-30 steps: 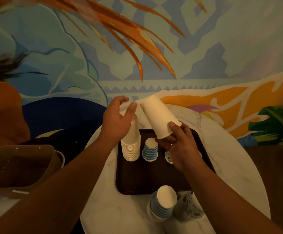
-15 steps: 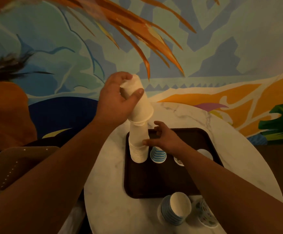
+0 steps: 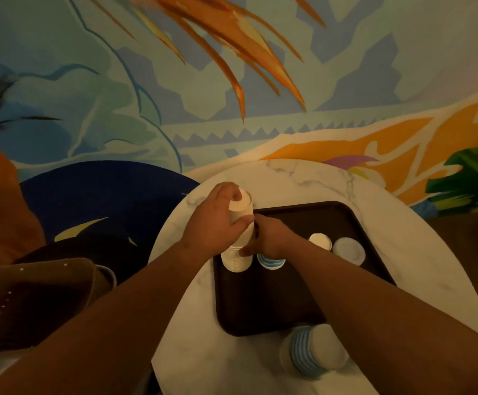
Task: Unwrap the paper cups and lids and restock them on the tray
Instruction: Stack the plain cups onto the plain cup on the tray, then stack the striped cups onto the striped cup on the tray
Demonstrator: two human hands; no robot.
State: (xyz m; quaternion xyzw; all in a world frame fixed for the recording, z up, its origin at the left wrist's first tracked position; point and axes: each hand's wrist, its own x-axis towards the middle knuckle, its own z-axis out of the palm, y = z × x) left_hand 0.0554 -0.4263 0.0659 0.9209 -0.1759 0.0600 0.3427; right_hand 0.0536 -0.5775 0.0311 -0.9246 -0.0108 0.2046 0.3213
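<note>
A tall stack of upside-down white paper cups (image 3: 237, 260) stands at the back left corner of the dark brown tray (image 3: 275, 303). My left hand (image 3: 215, 223) grips the upper part of that stack, thumb and fingers curled round it. My right hand (image 3: 266, 238) holds the stack lower down from the right side. A short stack of blue-striped cups (image 3: 270, 261) stands just right of the white stack, partly hidden by my right wrist. Two white lids (image 3: 349, 249) lie on the tray further right.
The tray sits on a round white marble table (image 3: 420, 269). A stack of blue-striped cups (image 3: 314, 354) lies on its side on the table in front of the tray. A brown basket (image 3: 32, 297) stands at the left. A painted mural wall rises behind.
The white cups that my right hand held a second ago went onto the stack under my left hand. The stack has been pressed down shorter, and my right hand moved to steady it.
</note>
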